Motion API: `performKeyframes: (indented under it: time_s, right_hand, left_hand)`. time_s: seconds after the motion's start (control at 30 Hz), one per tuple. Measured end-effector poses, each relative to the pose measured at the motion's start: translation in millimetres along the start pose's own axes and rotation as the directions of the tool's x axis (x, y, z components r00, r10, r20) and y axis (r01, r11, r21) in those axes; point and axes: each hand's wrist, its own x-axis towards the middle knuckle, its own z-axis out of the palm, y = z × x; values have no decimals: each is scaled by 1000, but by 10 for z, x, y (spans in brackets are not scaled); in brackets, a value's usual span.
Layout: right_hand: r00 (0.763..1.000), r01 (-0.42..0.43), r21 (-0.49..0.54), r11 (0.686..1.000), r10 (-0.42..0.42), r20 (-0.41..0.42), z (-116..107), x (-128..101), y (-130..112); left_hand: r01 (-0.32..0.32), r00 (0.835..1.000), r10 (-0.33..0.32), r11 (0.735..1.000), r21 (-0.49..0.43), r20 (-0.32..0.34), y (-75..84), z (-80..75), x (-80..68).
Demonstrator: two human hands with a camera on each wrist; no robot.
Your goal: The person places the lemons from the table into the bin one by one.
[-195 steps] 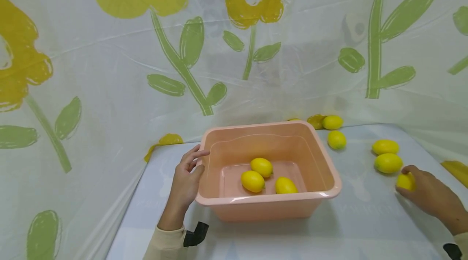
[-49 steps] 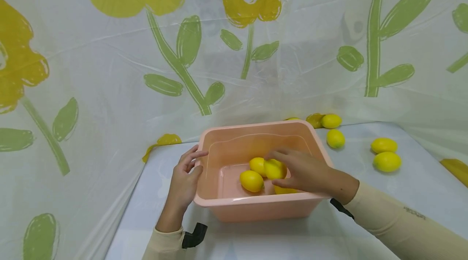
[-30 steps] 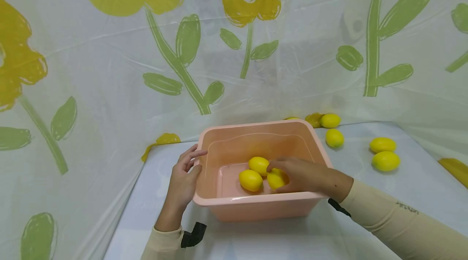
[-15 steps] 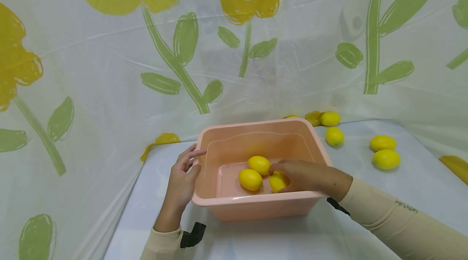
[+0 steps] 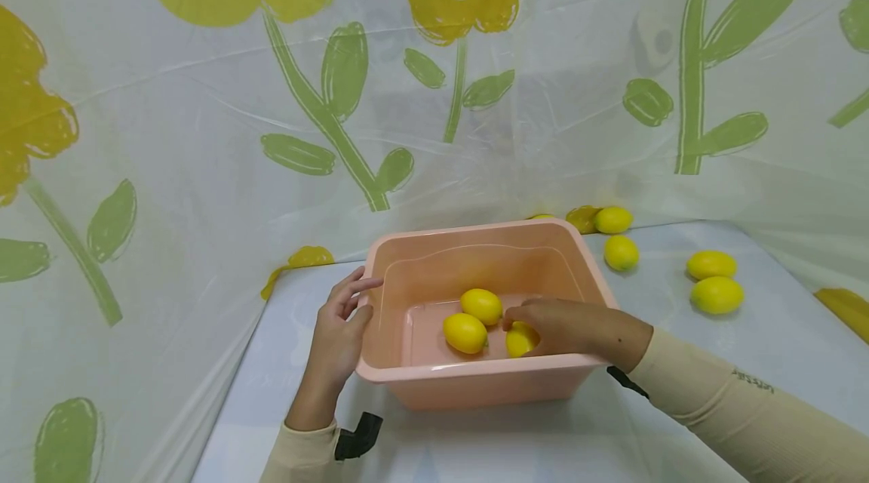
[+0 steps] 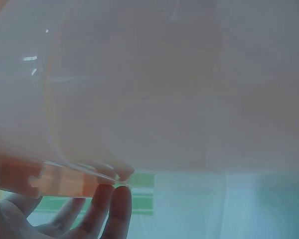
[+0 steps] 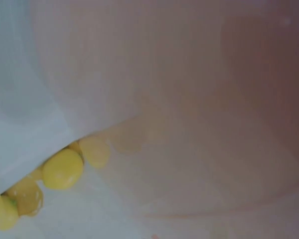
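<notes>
A pink plastic tub [image 5: 475,231] stands on the white table. My left hand [image 5: 353,309] rests against its left wall, fingers reaching up to the rim; in the left wrist view these fingers [image 6: 117,209] lie under the rim lip of the tub [image 6: 139,99]. My right hand [image 5: 526,326] is down inside the tub, fingers curled over a yellow lemon [image 5: 519,341] near the bottom. Two more lemons [image 5: 482,306] [image 5: 465,333] lie on the tub floor just left of it. The right wrist view shows the blurred tub wall [image 7: 214,124] and some lemons [image 7: 63,168] at lower left.
Several loose lemons lie on the table right of the tub: two at the back [image 5: 613,219] [image 5: 621,252] and two farther right [image 5: 710,265] [image 5: 716,295]. A flower-printed plastic sheet [image 5: 204,128] hangs close behind and on both sides.
My right hand carried a lemon from the table's right side into the tub and has lowered it to the bottom beside the others. The left hand has stayed on the tub.
</notes>
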Motion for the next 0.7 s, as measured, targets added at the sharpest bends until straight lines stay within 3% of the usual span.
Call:
performKeyframes:
  time_s: [0.3,0.7]
  right_hand:
    - [999,-5,-15,1000,6,49,-3,-25,23]
    - [988,-87,47,995,80,133,-12,-40,27]
  left_hand:
    - [4,1000,-4,1000,-11,-1,9,5,1]
    - [8,1000,-8,1000,-11,-2,8,7,5]
